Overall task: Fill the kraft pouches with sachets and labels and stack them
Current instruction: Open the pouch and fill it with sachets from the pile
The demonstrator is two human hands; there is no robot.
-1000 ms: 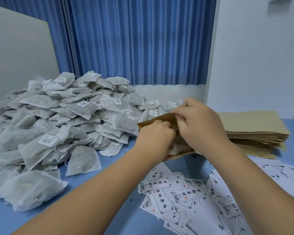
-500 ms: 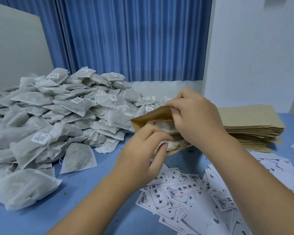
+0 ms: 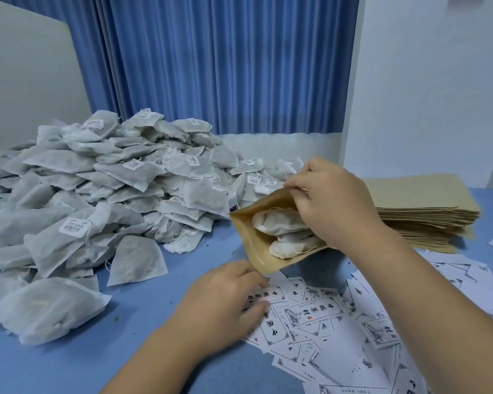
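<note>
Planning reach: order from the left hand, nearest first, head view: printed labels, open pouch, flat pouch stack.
1. White printed paper labels, under the left hand.
2. Open brown kraft pouch, just above.
3. Flat brown kraft pouch stack, far right.

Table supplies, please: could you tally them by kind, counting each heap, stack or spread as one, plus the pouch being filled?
sachet heap: 1
flat pouch stack: 1
label spread: 1
open pouch, pinched by the right hand: 1
total: 4

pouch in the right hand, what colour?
Kraft brown pouch, clearest in the head view.
</note>
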